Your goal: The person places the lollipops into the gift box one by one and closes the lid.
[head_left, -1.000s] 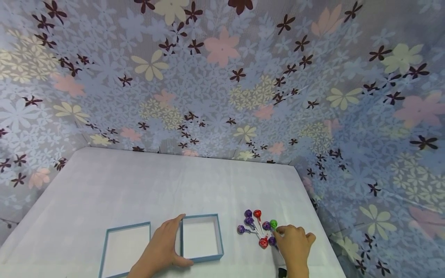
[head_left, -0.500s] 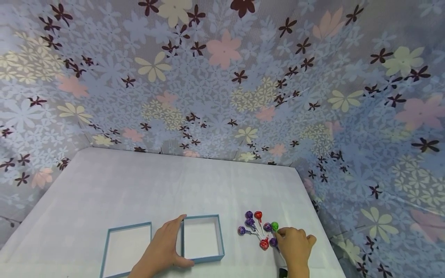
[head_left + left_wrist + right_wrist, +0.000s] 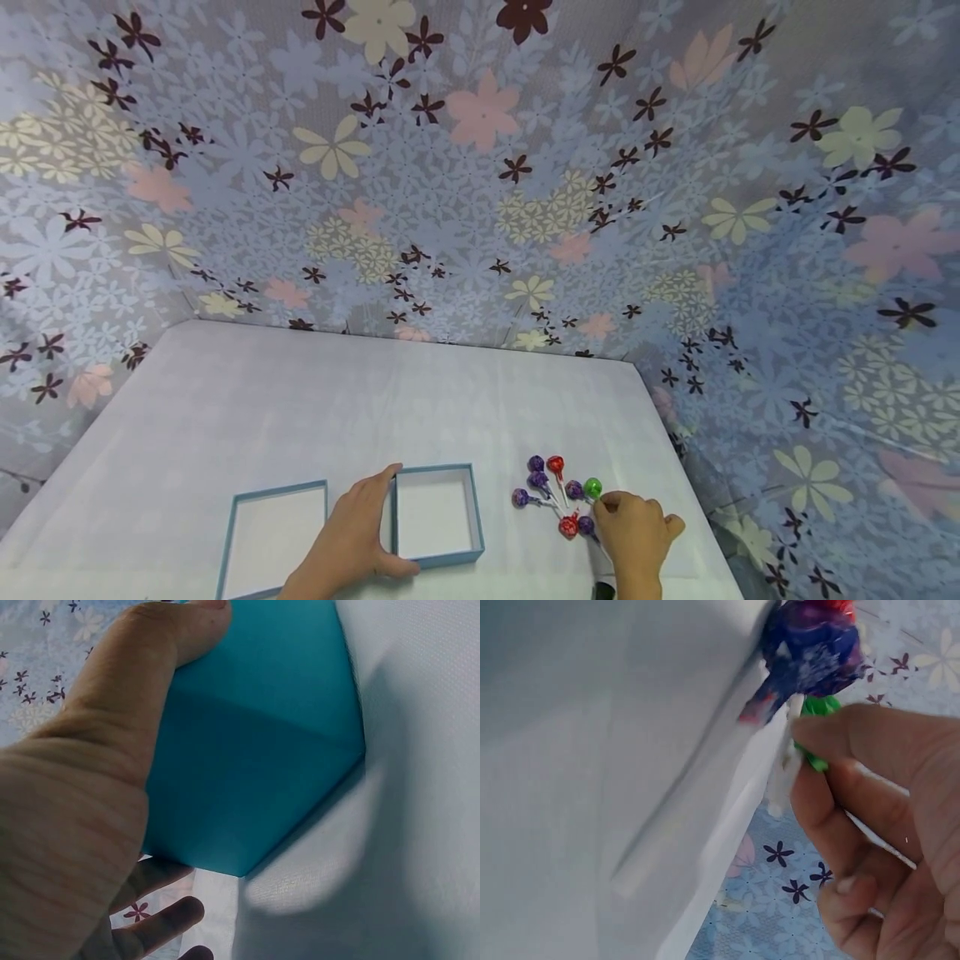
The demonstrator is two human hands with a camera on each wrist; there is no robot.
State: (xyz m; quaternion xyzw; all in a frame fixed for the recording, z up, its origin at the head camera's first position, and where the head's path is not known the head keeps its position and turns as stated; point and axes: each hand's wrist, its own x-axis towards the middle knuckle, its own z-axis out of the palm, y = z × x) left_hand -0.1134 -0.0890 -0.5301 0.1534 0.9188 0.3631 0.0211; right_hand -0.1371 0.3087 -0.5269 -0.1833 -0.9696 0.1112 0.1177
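Note:
A small open blue box (image 3: 438, 510) with a white inside sits on the white table (image 3: 300, 400). My left hand (image 3: 378, 525) grips its left wall, fingers along the side and thumb at the front corner. The left wrist view shows the thumb of that left hand (image 3: 97, 750) pressed on the box's teal outer wall (image 3: 255, 750). To the right lie several lollipops (image 3: 546, 483), purple and red. My right hand (image 3: 606, 502) pinches the green lollipop (image 3: 592, 487) at the cluster's right edge. In the right wrist view the right hand's fingertips (image 3: 804, 733) hold the green wrapper (image 3: 821, 705) beside a purple lollipop (image 3: 810, 652).
A second shallow blue tray, like a lid (image 3: 273, 537), lies just left of the box. Floral cloth (image 3: 480, 167) hangs behind and along both sides of the table. The table's right edge (image 3: 697, 508) runs close to the right hand.
Both hands stay where they were, the left on the box and the right at the green lollipop. Only the view shifts slightly.

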